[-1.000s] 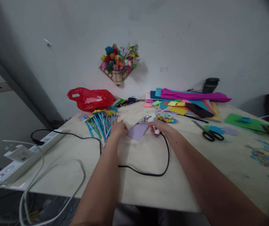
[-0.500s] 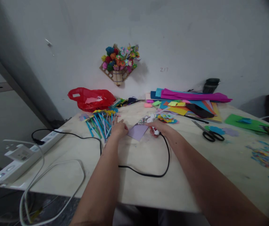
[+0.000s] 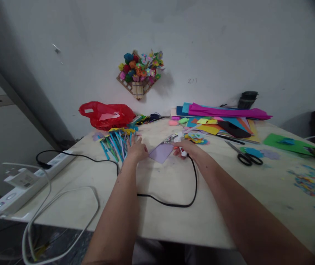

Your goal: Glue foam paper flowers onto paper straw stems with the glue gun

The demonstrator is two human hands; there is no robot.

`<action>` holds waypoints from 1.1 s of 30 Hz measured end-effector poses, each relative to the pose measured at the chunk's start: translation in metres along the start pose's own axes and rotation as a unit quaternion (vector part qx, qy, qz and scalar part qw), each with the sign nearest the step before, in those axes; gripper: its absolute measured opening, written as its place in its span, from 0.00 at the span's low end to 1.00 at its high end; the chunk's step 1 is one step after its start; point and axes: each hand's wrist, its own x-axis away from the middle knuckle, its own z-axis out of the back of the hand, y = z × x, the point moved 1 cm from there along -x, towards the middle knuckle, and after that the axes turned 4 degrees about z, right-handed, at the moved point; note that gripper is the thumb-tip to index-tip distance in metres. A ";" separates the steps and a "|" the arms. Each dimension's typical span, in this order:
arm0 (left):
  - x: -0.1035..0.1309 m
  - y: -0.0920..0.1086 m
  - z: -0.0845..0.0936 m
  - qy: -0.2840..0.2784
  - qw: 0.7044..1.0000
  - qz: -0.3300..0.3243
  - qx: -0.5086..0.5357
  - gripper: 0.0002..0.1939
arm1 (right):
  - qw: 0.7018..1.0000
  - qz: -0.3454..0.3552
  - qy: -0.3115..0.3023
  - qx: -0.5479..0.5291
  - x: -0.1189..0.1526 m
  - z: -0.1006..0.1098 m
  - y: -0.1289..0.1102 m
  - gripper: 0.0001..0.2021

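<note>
My right hand (image 3: 183, 148) is closed around a white glue gun (image 3: 180, 141), from which a black cord trails over the table. The gun lies beside a purple paper sheet (image 3: 161, 153) with a patterned piece (image 3: 170, 138) at its upper edge. Left of the sheet, my left hand (image 3: 137, 149) rests with its fingers apart at the right side of a bundle of blue, green and purple paper stems (image 3: 115, 144). Yellow and blue paper flowers (image 3: 123, 130) top the stems.
A red plastic bag (image 3: 108, 116) lies behind the stems. Coloured sheets (image 3: 229, 112) are stacked at the back right, with paper flowers (image 3: 196, 138) nearer. Black scissors (image 3: 246, 157) and paper scraps (image 3: 312, 182) lie to the right. A power strip (image 3: 33, 184) and cables are at left.
My left hand has shifted slightly left and its fingers reach further over the stems. My right hand has barely moved, still holding the glue gun.
</note>
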 end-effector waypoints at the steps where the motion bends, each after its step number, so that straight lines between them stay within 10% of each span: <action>1: 0.000 0.000 0.000 -0.002 1.000 0.001 -0.001 0.06 | 1.000 -0.001 0.003 0.000 0.000 0.000 0.000 0.12; 33: -0.003 0.002 -0.002 -0.011 1.000 -0.025 0.013 0.09 | 0.999 0.027 0.015 -0.026 -0.005 -0.006 0.002 0.13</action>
